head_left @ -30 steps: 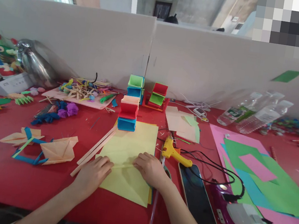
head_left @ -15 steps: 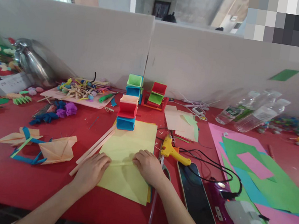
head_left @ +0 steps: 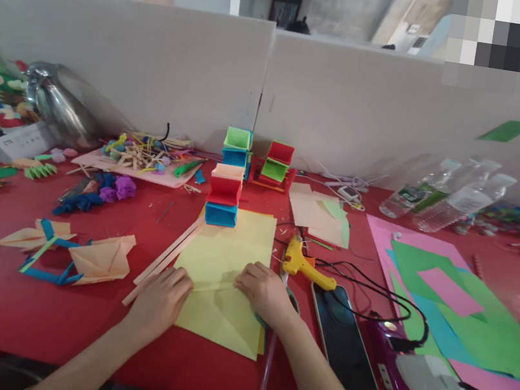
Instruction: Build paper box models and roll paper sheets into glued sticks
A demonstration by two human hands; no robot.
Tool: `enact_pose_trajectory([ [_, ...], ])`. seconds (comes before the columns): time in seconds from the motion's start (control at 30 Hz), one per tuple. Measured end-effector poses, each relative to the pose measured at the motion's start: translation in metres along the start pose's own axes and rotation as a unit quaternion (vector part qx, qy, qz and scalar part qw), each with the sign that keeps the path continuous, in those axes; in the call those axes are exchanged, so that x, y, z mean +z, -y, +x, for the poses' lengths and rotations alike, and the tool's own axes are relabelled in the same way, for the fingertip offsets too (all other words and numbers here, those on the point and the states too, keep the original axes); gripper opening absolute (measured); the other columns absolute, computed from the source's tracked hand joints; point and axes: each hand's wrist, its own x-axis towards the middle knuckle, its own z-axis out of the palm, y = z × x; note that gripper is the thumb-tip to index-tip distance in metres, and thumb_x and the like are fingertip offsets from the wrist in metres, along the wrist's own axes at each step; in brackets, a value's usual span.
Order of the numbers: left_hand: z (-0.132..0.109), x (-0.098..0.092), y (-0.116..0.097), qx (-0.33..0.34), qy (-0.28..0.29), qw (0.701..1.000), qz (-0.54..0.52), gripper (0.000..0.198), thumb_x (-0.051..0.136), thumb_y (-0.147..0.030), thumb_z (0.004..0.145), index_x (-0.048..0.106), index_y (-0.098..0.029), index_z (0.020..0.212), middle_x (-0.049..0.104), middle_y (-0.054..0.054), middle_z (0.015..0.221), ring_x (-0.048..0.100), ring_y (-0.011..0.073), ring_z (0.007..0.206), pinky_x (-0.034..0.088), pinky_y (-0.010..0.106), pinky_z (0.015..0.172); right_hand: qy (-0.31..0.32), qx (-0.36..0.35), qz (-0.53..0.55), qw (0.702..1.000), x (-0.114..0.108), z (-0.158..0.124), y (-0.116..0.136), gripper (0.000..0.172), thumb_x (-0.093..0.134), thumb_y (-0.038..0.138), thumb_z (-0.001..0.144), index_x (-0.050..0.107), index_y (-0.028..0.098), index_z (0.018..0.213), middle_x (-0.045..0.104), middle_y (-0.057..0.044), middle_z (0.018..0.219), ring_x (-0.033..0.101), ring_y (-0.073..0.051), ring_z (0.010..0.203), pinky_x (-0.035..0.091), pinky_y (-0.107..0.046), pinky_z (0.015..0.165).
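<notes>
My left hand (head_left: 165,299) and my right hand (head_left: 263,290) rest over a stack of pale yellow paper sheets (head_left: 225,248). Between them runs a narrow yellow paper strip (head_left: 213,288), nearly the same colour as the sheet under it. The fingers of each hand are closed on one end of it. Beside my left hand lie two long peach paper strips (head_left: 165,259). At the top of the stack stands a folded paper piece (head_left: 224,193) in peach, red and blue. A yellow glue gun (head_left: 308,267) lies just beyond my right hand, above partly hidden scissors (head_left: 293,301).
A black phone (head_left: 343,341), a purple power strip (head_left: 392,358) and black cables lie on the right. Coloured sheets (head_left: 505,323) and plastic bottles (head_left: 454,201) are farther right. Folded peach and blue paper (head_left: 101,259) sits left. Behind stand a metal jug (head_left: 65,107) and a partition (head_left: 161,69).
The whole view has shifted slightly to the left. Both hands keep nearly the same place on the yellow paper, still closed on the strip's ends.
</notes>
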Motion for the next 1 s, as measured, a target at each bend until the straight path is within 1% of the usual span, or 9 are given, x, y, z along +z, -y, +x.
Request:
enact_pose_trajectory([
  [0.1, 0.002, -0.002, 0.005, -0.013, 0.004, 0.999, -0.051, 0.019, 0.038, -0.016, 0.087, 0.056, -0.019, 0.08, 0.057, 0.003, 0.079, 0.055, 0.0172, 0.076, 0.044, 0.03, 0.069, -0.004, 0.0, 0.009, 1.0, 0.001, 0.001, -0.003, 0.021, 0.046, 0.025, 0.089, 0.063, 0.016, 0.08, 0.061, -0.005, 0.078, 0.049, -0.017, 0.076, 0.037, -0.027, 0.069],
  [0.2, 0.003, -0.003, 0.008, -0.013, 0.012, 0.998, -0.068, 0.018, 0.041, -0.021, 0.088, 0.056, -0.02, 0.078, 0.058, 0.002, 0.078, 0.055, 0.017, 0.076, 0.044, 0.03, 0.069, -0.002, -0.01, 0.027, 1.0, 0.002, 0.002, -0.007, 0.019, 0.049, 0.027, 0.087, 0.062, 0.017, 0.078, 0.061, -0.004, 0.078, 0.05, -0.016, 0.076, 0.038, -0.027, 0.07],
  [0.33, 0.005, -0.002, 0.003, -0.017, 0.03, 0.998, -0.056, 0.014, 0.045, -0.024, 0.087, 0.056, -0.02, 0.079, 0.057, 0.002, 0.08, 0.055, 0.0173, 0.077, 0.044, 0.03, 0.069, 0.002, -0.025, 0.053, 0.998, 0.0, 0.001, -0.01, 0.017, 0.05, 0.028, 0.087, 0.061, 0.018, 0.08, 0.061, -0.003, 0.079, 0.051, -0.014, 0.076, 0.038, -0.026, 0.071],
  [0.5, 0.01, 0.003, -0.008, -0.007, 0.043, 0.998, -0.047, 0.013, 0.045, -0.022, 0.087, 0.055, -0.02, 0.078, 0.056, 0.002, 0.081, 0.054, 0.018, 0.079, 0.043, 0.029, 0.069, 0.009, -0.03, 0.064, 0.997, -0.001, -0.001, -0.009, 0.016, 0.053, 0.03, 0.085, 0.061, 0.017, 0.08, 0.061, -0.003, 0.08, 0.052, -0.015, 0.077, 0.039, -0.026, 0.071],
  [0.6, 0.011, 0.004, -0.01, -0.007, 0.045, 0.998, -0.046, 0.013, 0.046, -0.023, 0.087, 0.055, -0.019, 0.079, 0.056, 0.002, 0.081, 0.054, 0.018, 0.078, 0.044, 0.029, 0.069, 0.016, -0.029, 0.062, 0.998, -0.001, -0.001, -0.007, 0.016, 0.056, 0.032, 0.083, 0.062, 0.018, 0.078, 0.061, -0.003, 0.08, 0.052, -0.016, 0.077, 0.039, -0.026, 0.069],
  [0.73, 0.01, 0.005, -0.009, -0.004, 0.032, 0.999, -0.042, 0.018, 0.042, -0.022, 0.089, 0.058, -0.018, 0.079, 0.057, 0.003, 0.08, 0.054, 0.0176, 0.078, 0.044, 0.029, 0.07, 0.021, -0.025, 0.054, 0.998, -0.001, 0.0, -0.004, 0.016, 0.052, 0.029, 0.086, 0.062, 0.018, 0.079, 0.061, -0.002, 0.079, 0.052, -0.014, 0.078, 0.039, -0.025, 0.072],
  [0.87, 0.008, 0.007, -0.009, -0.003, 0.024, 1.0, -0.019, 0.022, 0.039, -0.019, 0.09, 0.058, -0.019, 0.081, 0.058, 0.002, 0.08, 0.056, 0.0178, 0.078, 0.044, 0.029, 0.069, 0.024, -0.007, 0.036, 0.999, -0.001, 0.002, 0.0, 0.021, 0.047, 0.025, 0.089, 0.061, 0.016, 0.076, 0.061, -0.003, 0.078, 0.052, -0.015, 0.076, 0.038, -0.025, 0.071],
  [0.93, 0.007, 0.008, -0.009, -0.008, 0.021, 1.0, -0.006, 0.02, 0.038, -0.016, 0.089, 0.057, -0.019, 0.087, 0.059, 0.003, 0.083, 0.056, 0.0182, 0.08, 0.043, 0.028, 0.068, 0.022, 0.009, 0.023, 0.999, -0.001, 0.002, 0.003, 0.021, 0.046, 0.024, 0.089, 0.06, 0.016, 0.075, 0.061, -0.004, 0.077, 0.052, -0.016, 0.075, 0.038, -0.026, 0.07],
  [1.0, 0.006, 0.009, -0.009, -0.026, 0.02, 0.999, 0.008, 0.019, 0.037, -0.014, 0.089, 0.055, -0.019, 0.092, 0.059, 0.003, 0.088, 0.057, 0.0176, 0.079, 0.043, 0.027, 0.065, 0.017, 0.027, 0.011, 0.999, 0.0, 0.002, 0.005, 0.02, 0.046, 0.023, 0.089, 0.059, 0.016, 0.076, 0.061, -0.004, 0.077, 0.052, -0.016, 0.076, 0.037, -0.027, 0.069],
])
